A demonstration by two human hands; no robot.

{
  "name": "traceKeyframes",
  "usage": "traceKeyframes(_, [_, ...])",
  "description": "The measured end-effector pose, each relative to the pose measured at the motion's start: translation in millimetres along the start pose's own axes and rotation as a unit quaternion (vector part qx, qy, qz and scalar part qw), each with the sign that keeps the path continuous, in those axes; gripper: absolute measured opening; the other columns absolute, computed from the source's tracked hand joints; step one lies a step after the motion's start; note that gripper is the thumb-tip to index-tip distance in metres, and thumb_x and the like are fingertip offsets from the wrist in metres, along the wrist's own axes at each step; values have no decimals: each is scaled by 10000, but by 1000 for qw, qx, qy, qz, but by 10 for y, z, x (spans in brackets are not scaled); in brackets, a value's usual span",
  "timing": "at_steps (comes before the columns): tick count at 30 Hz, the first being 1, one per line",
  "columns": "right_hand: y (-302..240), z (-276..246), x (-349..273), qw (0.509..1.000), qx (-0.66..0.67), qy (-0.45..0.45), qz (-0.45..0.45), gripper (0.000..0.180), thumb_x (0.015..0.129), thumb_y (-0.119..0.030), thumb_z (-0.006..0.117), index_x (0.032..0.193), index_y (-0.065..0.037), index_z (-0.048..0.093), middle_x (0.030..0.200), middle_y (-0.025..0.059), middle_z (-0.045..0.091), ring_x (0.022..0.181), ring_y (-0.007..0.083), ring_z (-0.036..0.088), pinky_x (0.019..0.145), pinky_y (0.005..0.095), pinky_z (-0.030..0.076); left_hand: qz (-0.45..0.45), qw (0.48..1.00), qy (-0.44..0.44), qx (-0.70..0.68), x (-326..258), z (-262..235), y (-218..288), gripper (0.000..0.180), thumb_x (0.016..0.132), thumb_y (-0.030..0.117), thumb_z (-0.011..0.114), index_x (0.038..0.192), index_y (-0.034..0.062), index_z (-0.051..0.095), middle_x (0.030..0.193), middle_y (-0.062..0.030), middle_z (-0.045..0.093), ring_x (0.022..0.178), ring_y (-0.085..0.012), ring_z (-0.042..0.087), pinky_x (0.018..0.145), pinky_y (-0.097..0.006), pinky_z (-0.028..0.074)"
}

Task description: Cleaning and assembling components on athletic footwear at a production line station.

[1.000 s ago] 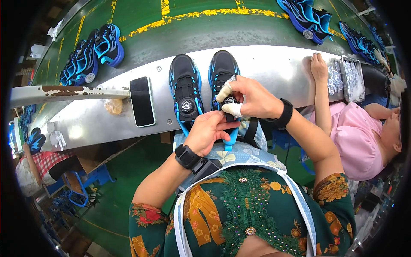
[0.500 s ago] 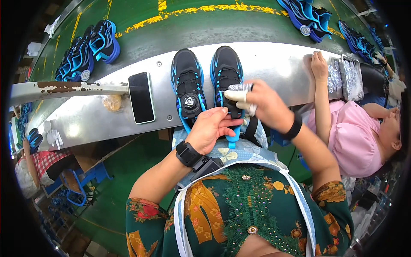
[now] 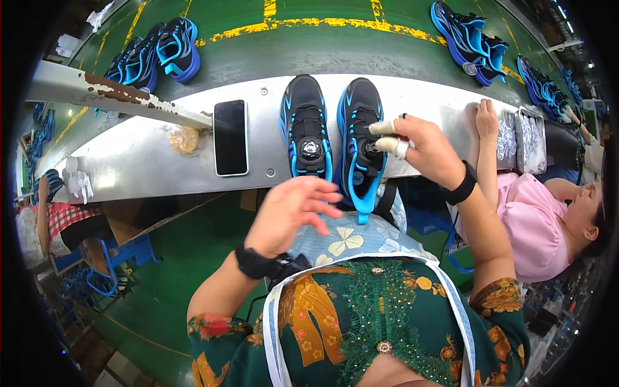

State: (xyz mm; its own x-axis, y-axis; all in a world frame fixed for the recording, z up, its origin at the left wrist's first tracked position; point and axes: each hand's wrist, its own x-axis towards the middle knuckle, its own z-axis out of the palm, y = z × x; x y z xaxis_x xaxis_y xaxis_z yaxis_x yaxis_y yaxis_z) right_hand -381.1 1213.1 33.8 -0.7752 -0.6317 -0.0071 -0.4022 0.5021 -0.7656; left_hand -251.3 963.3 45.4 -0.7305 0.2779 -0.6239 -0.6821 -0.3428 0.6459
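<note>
Two black running shoes with blue trim stand side by side, toes pointing away from me: the left shoe [image 3: 304, 116] and the right shoe [image 3: 358, 109]. Each has a round dial on its tongue. My left hand [image 3: 290, 216] hovers below the left shoe's heel, fingers apart with nothing in them, covering part of that heel. Pale covers wrap some fingertips of my right hand [image 3: 422, 147]. Those fingers stretch toward the right shoe's dial [image 3: 371, 148], a small gap showing between them; whether they touch it I cannot tell. I see nothing held there.
A phone [image 3: 231, 138] lies on the metal bench [image 3: 258, 161] beside a rusty white bar [image 3: 129, 97]. More shoes [image 3: 177, 50] stand on the green conveyor beyond. At right, a co-worker in pink [image 3: 529, 226] rests an arm near a tray of small clear-wrapped pieces [image 3: 531, 138].
My left hand has drawn back from the right shoe's heel toward my body, and its fingers have spread. My right hand has shifted off the tongue, uncovering the dial. The view has shifted slightly.
</note>
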Motion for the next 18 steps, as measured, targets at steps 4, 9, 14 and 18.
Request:
traceKeyframes(4, [-267,43,344,992,-12,-104,-74,400,838,-167,715,1230,-135,644,780,120,600,693,267,590,647,346,465,-18,993,66,-98,22,-64,-39,420,1016,326,471,1193,-46,552,1156,-192,631,918,-275,682,530,-295,534])
traceKeyframes(9, [-320,380,674,970,-14,-193,-146,486,840,-165,700,1312,-171,583,852,149,566,752,329,588,710,405,485,59,987,55,-139,269,-175,-231,304,1001,221,509,1181,-21,547,1096,-109,642,937,-196,680,473,-227,465])
traceKeyframes(14, [-290,377,812,966,-20,-225,-123,447,836,-161,703,1272,-137,606,902,160,613,804,339,611,729,412,487,86,983,126,-100,296,-8,-238,311,1006,198,492,1209,-34,531,1091,-132,651,831,-159,682,425,-208,440])
traceKeyframes(18, [-151,412,848,960,90,-244,-107,463,841,-179,705,1289,-128,597,977,168,649,847,317,618,779,390,488,92,988,127,-9,249,10,-250,367,1015,208,472,1271,-54,501,1082,-180,660,728,-139,654,447,-225,468])
